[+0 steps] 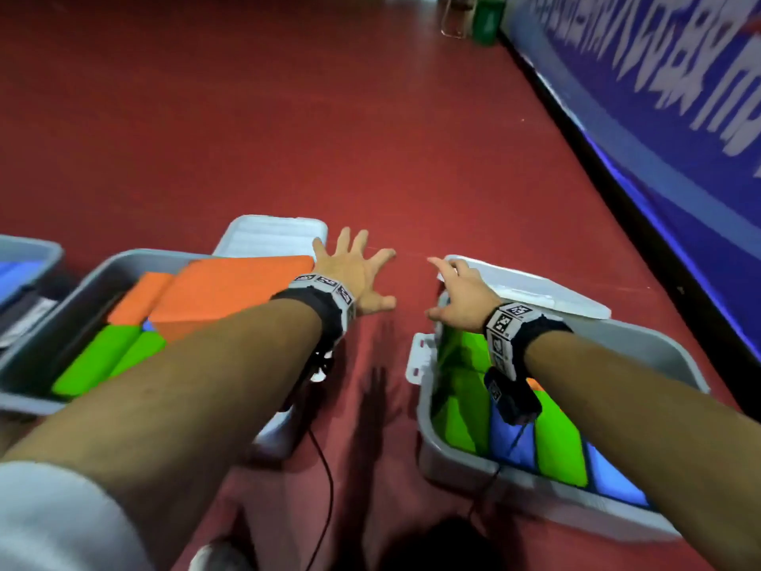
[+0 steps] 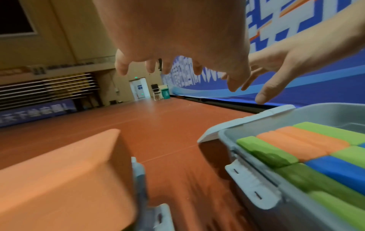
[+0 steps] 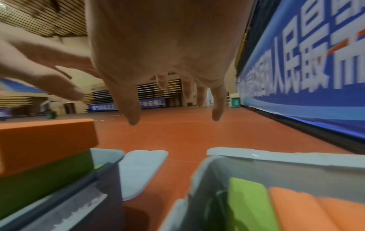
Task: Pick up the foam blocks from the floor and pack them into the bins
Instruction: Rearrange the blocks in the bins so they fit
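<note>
Two grey bins stand on the red floor. The left bin [image 1: 123,261] holds a big orange foam block [image 1: 230,288] lying on top of green blocks [image 1: 99,360]. The right bin [image 1: 667,364] is packed with green [image 1: 560,438], blue [image 1: 510,443] and orange blocks. My left hand [image 1: 358,269] hovers over the floor between the bins with fingers spread, just past the orange block's end. My right hand [image 1: 457,290] hangs above the right bin's far left corner, fingers relaxed, holding nothing.
White lids lie behind each bin, one at the left [image 1: 271,236] and one at the right [image 1: 531,290]. A third bin [image 1: 29,249] shows at the far left edge. A blue banner wall [image 1: 659,117] runs along the right. A cable [image 1: 325,480] dangles from my left wrist.
</note>
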